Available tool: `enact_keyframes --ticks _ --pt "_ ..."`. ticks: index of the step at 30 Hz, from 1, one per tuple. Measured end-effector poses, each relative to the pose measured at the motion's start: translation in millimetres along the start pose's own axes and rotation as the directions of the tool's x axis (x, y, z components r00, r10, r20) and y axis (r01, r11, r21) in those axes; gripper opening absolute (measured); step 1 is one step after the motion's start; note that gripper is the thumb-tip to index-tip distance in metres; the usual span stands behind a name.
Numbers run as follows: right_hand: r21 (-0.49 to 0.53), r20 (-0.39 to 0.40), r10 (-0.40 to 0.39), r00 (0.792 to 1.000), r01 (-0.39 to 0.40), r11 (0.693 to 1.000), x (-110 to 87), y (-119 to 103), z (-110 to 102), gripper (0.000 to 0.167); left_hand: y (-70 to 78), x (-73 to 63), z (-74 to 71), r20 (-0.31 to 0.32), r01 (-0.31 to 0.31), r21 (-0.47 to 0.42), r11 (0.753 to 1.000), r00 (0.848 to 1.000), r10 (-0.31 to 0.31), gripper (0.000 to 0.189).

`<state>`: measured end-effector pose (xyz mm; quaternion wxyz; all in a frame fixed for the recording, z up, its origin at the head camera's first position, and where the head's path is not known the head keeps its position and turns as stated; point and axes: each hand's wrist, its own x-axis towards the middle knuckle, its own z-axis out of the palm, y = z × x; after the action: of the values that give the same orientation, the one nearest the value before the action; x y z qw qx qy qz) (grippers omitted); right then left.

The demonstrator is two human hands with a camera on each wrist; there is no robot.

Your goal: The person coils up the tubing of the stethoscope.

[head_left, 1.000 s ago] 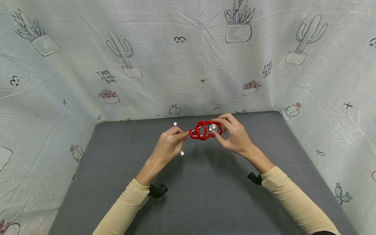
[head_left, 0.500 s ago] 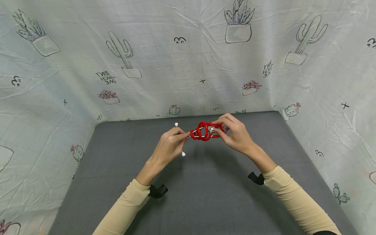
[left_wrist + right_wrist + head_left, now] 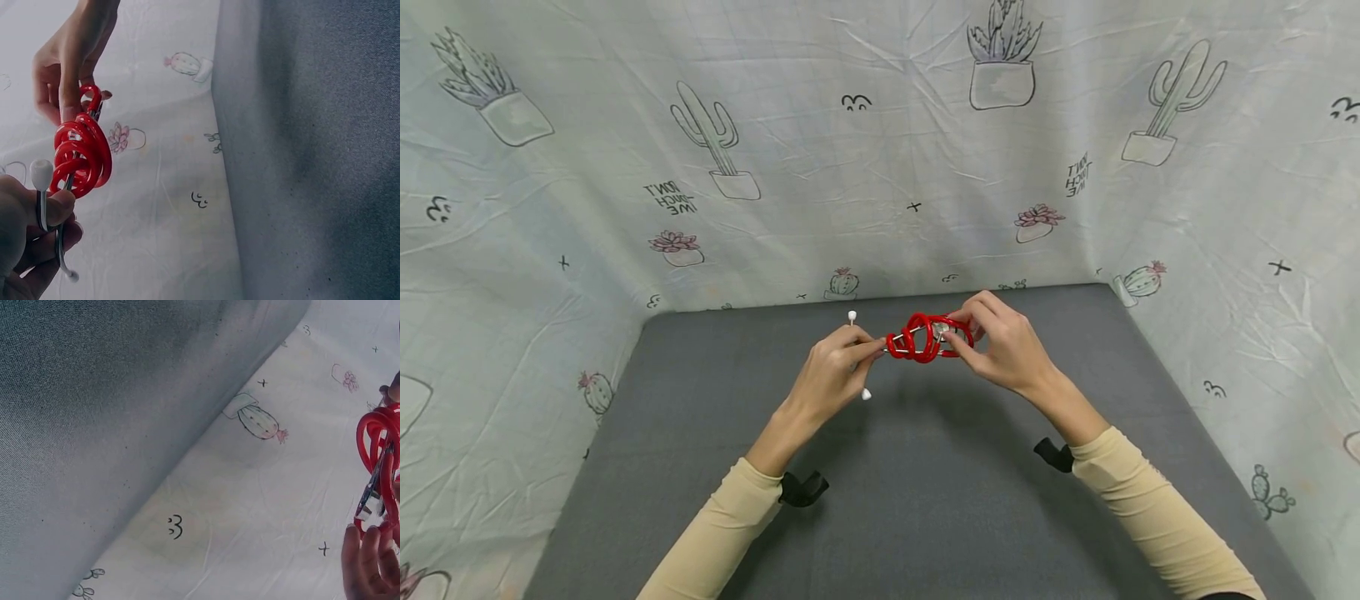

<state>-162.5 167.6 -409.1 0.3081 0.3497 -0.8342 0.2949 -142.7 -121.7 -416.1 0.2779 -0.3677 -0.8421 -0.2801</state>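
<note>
A stethoscope with its red tubing [image 3: 930, 339] wound in loops is held up between both hands over the table. My left hand [image 3: 827, 371] pinches its metal ear tubes at the left end. White eartips [image 3: 852, 316] stick out on either side of that hand; one eartip [image 3: 41, 175] is large in the left wrist view. On the other end, my right hand [image 3: 1009, 350] pinches the silver chest piece [image 3: 940, 330] between thumb and fingers, inside the end loop. The right wrist view catches the metal chest piece [image 3: 373, 505] just above the fingertips [image 3: 370, 540], at the frame's edge.
A dark grey table [image 3: 880, 500] lies below the hands, their shadows falling on it. Pale fabric [image 3: 805, 150] printed with cacti hangs behind and along both sides. Black straps [image 3: 805, 489] show at both wrists.
The chest piece has turned from its round face showing to a more edge-on view, with my right fingers shifting on it. My left hand has barely moved.
</note>
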Motion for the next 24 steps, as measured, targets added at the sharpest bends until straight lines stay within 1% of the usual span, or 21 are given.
enact_keyframes --ticks 6,9,16,20,22,24 --pt "0.038 0.038 0.046 0.998 -0.047 0.998 -1.3 -1 -3 0.030 -0.8 -0.6 0.7 -0.004 0.004 -0.007 1.000 1.000 -0.004 0.017" --pt "0.050 0.051 0.056 0.997 -0.058 0.997 -2.1 -2 -4 0.034 -1.5 -1.0 1.3 -0.007 0.011 -0.009 1.000 1.000 -0.011 0.018" --pt "0.081 0.060 0.058 0.997 -0.063 0.995 -1.6 -1 -5 0.033 -2.8 -1.3 2.9 -0.003 0.032 -0.013 0.999 0.999 -0.032 0.017" --pt "0.131 0.072 0.068 0.995 -0.077 0.988 -1.7 1 -2 0.033 -3.3 -2.0 4.5 0.011 0.073 -0.023 0.997 0.997 -0.073 0.015" --pt "0.153 0.092 0.092 0.992 -0.105 0.983 -3.1 2 -1 0.032 -4.2 -3.6 6.7 0.023 0.107 -0.033 0.994 0.994 -0.106 0.014" --pt "0.169 0.128 0.128 0.983 -0.149 0.974 -5.6 3 1 0.031 -6.5 -6.5 10.6 0.038 0.141 -0.042 0.989 0.990 -0.139 0.017"
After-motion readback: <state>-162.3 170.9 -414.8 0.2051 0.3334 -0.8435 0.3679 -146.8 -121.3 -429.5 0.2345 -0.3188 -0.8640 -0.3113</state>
